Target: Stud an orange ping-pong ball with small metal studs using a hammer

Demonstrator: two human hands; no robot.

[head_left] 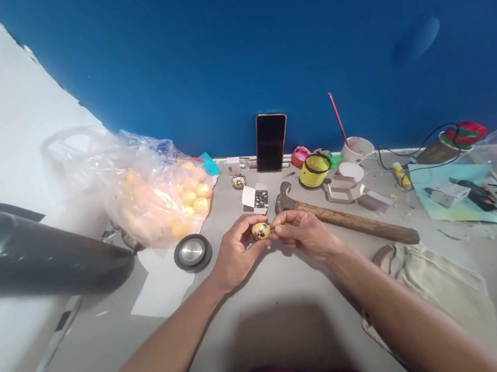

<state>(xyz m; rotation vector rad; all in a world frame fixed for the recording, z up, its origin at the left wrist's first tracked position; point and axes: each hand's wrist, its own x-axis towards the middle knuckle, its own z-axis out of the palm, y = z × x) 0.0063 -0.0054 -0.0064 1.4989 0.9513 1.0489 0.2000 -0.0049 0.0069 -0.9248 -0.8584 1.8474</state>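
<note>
My left hand point(238, 248) grips a small yellow ball point(261, 231) studded with dark and shiny spots. Close against the ball's right side is my right hand point(301, 232), its thumb and forefinger pinched together; whatever lies between them is too small to make out. Just beyond the ball, a small white box point(249, 200) stands open with many small dark, shiny pieces point(261, 199) in it. Another studded ball point(239, 181) rests behind that box. A hammer point(354, 219) with a wooden handle lies to the right, its head near my right hand.
A clear plastic bag of yellow-orange balls point(188, 199) sits at left, near a round black-rimmed metal disc point(193, 252). A phone point(272, 142) leans on the blue wall. Right of it are a yellow cup point(315, 171), a white cup point(359, 148) and a beige cloth point(440, 281).
</note>
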